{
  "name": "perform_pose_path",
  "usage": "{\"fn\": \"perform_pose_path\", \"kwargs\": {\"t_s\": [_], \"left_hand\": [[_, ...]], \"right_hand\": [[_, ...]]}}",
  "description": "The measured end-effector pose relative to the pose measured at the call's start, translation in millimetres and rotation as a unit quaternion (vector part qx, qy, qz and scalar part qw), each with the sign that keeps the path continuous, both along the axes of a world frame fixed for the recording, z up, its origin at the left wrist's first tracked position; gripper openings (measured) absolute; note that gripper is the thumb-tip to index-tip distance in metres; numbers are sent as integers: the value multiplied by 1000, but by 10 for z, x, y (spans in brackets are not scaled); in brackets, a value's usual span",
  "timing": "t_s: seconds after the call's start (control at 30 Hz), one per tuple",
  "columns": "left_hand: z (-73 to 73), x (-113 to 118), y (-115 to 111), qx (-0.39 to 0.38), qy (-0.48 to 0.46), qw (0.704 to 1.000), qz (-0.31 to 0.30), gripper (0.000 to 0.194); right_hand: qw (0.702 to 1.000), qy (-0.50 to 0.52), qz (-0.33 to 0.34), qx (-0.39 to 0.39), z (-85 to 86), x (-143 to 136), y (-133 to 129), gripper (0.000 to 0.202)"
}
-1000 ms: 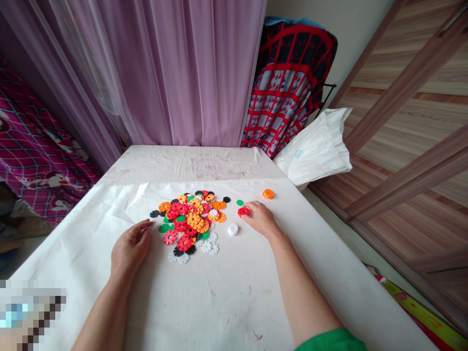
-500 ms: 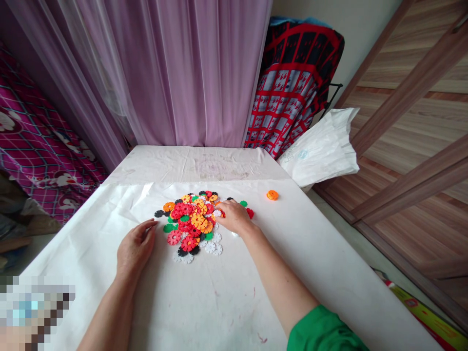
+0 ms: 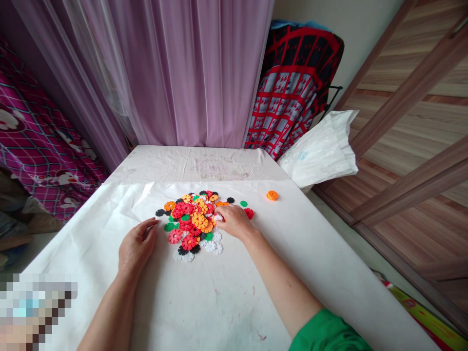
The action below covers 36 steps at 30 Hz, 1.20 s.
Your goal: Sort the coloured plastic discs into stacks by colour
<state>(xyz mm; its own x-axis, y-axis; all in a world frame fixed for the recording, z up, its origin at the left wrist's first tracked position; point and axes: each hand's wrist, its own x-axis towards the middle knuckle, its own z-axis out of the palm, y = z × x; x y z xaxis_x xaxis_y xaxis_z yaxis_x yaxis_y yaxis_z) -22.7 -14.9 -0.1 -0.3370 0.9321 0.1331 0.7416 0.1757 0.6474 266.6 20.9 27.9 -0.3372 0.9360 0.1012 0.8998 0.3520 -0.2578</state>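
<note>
A loose pile of flat notched discs (image 3: 189, 242) in red, orange, green, black and white lies on the white-covered table (image 3: 204, 302). My right hand (image 3: 234, 219) is at the pile's right side, its fingers closed on a white disc (image 3: 218, 218). Left of the pile, my left hand (image 3: 137, 243) rests on the cloth with thumb and fingers apart, holding nothing; its fingertips are near a black disc (image 3: 160, 212). A red disc (image 3: 249, 213) shows just beyond my right wrist, and a green disc (image 3: 243, 203) lies a little farther back.
Several orange discs (image 3: 272, 195) sit together on the right side of the table. A white bag (image 3: 318, 151) stands at the back right edge. Behind the table hangs a purple curtain (image 3: 190, 73), with a red patterned cloth (image 3: 285, 92) beside it.
My right hand has drawn slightly down, uncovering an orange disc and a black disc behind it. The white disc at its fingertips has shifted slightly. My left hand has hardly moved.
</note>
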Motion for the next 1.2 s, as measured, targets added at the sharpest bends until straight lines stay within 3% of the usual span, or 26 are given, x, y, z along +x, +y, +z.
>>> {"fn": "perform_pose_path", "kwargs": {"t_s": [0.2,0.3,0.4,0.5,0.7,1.2], "left_hand": [[17,11,-4,4,-1,1000,3,31],[27,14,-2,-19,1,1000,4,33],[13,1,3,-15,4,1000,-1,32],[-5,-15,7,-3,7,1000,-6,31],[2,-17,17,-7,12,1000,-4,31],[-5,-19,27,-1,12,1000,0,30]], "right_hand": [[986,159,-33,-41,7,228,-147,27],[972,215,-94,-29,17,456,-206,31],[973,190,-131,-13,43,632,-258,35],[982,148,-114,-24,69,683,-311,36],[992,109,-59,-25,47,622,-387,39],[998,39,-29,-45,15,556,-418,43]]}}
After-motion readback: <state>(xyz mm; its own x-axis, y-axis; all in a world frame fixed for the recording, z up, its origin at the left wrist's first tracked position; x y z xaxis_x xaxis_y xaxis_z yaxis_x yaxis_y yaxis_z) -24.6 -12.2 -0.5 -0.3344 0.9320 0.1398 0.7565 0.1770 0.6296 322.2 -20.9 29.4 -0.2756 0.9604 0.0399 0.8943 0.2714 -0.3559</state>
